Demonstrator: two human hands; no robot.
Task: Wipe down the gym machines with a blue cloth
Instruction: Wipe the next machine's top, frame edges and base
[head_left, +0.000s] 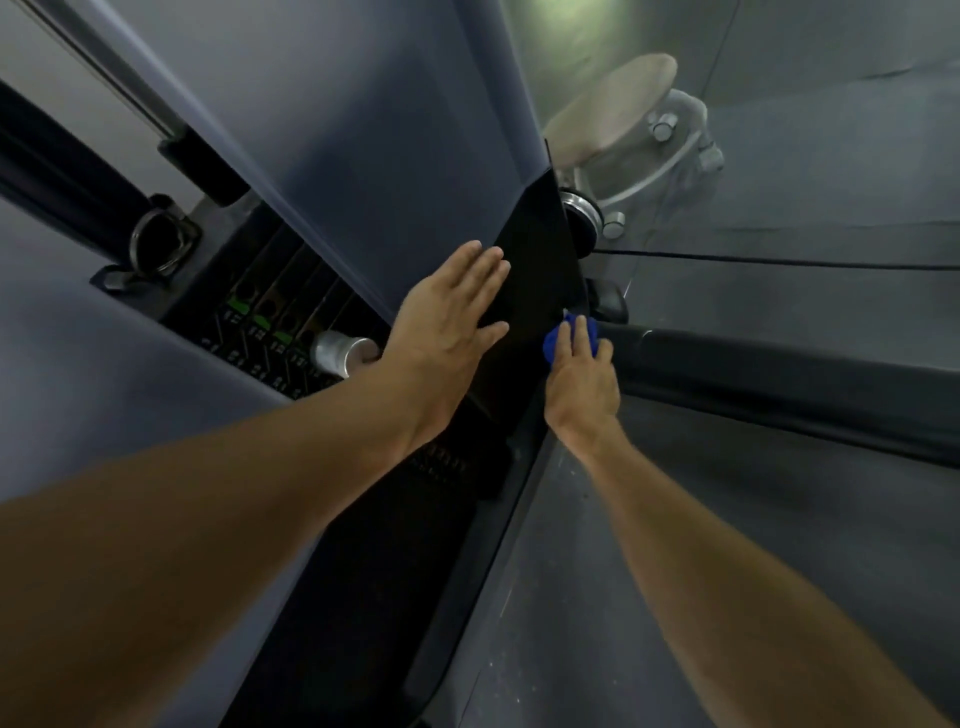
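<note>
I look down along a tall dark gym machine (530, 270) with a black side panel. My left hand (447, 322) lies flat on that panel, fingers straight and together. My right hand (582, 379) presses a bunched blue cloth (566, 335) against the panel's right edge, where a black padded arm (779, 384) joins the machine. The cloth shows between and above my fingers; most of it is hidden under the hand.
A weight stack (270, 322) with green labels and a metal selector pin (343, 353) sits left of my left hand. A beige padded seat (608, 109) on a pale frame stands further off. A thin black cable (779, 262) runs to the right. Grey floor lies below.
</note>
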